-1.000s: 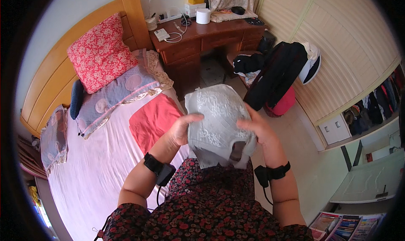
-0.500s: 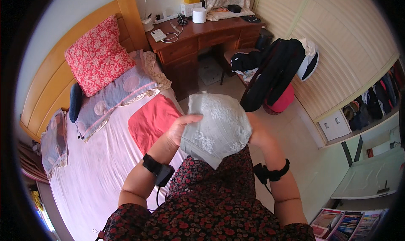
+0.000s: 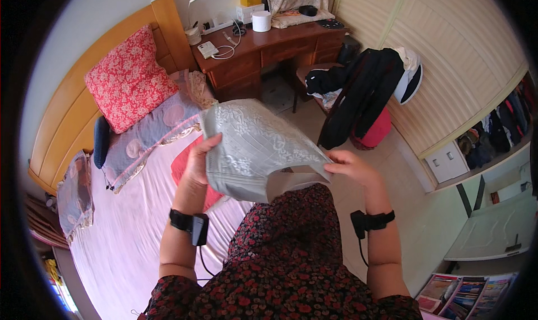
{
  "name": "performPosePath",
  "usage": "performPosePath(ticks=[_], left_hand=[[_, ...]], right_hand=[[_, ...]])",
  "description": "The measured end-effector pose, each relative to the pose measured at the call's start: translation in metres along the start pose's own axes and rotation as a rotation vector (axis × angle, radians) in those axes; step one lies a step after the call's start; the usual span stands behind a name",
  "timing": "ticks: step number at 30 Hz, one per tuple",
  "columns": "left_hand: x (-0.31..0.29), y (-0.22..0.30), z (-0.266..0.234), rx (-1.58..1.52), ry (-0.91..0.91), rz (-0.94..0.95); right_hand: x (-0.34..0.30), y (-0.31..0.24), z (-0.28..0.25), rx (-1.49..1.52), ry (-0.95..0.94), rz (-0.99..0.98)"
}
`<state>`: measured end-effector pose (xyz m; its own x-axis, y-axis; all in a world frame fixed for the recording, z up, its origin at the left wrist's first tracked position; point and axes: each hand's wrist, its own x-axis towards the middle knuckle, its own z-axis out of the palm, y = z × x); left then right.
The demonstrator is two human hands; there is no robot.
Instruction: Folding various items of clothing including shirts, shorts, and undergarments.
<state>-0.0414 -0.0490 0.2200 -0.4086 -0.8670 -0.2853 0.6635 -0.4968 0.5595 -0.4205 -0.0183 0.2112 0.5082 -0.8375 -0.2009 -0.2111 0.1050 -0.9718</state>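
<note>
A pale grey undergarment (image 3: 252, 138) with a raised white lace pattern is stretched sideways in front of my body. Its exact kind is hard to tell. My left hand (image 3: 200, 158) grips its left edge, thumb lying over the fabric and the other fingers hidden behind. At the narrow right end, my right hand (image 3: 350, 167) pinches a corner between thumb and fingers. Along the lower right side a curved opening gapes, showing the paler inner fabric. Partly covered by the garment and my left hand, a folded red cloth (image 3: 185, 152) lies on the bed.
On the left is a bed (image 3: 123, 241) with a red floral cushion (image 3: 131, 76) and patterned pillows. A brown desk (image 3: 241, 54) stands ahead, bearing a white cylinder and cables. Dark clothes (image 3: 364, 90) hang over a chair at the right, before a sliding wardrobe (image 3: 437, 56).
The garment, bunched into a rounded shape before, is now spread out wide and has moved left. My left hand moved left, and my right hand came into view gripping the right corner.
</note>
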Motion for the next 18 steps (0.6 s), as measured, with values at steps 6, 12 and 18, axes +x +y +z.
performPosePath(ticks=[6, 12, 18], left_hand=[[-0.015, 0.01, 0.007, -0.014, -0.119, -0.09], [-0.011, -0.02, 0.028, 0.035, -0.16, -0.128], [-0.013, -0.013, 0.031, -0.029, -0.09, -0.14]], right_hand=[[-0.008, 0.016, 0.017, -0.041, 0.113, 0.005], [0.024, -0.013, 0.063, 0.359, -0.023, -0.253], [0.016, -0.026, 0.046, 0.162, -0.259, -0.07]])
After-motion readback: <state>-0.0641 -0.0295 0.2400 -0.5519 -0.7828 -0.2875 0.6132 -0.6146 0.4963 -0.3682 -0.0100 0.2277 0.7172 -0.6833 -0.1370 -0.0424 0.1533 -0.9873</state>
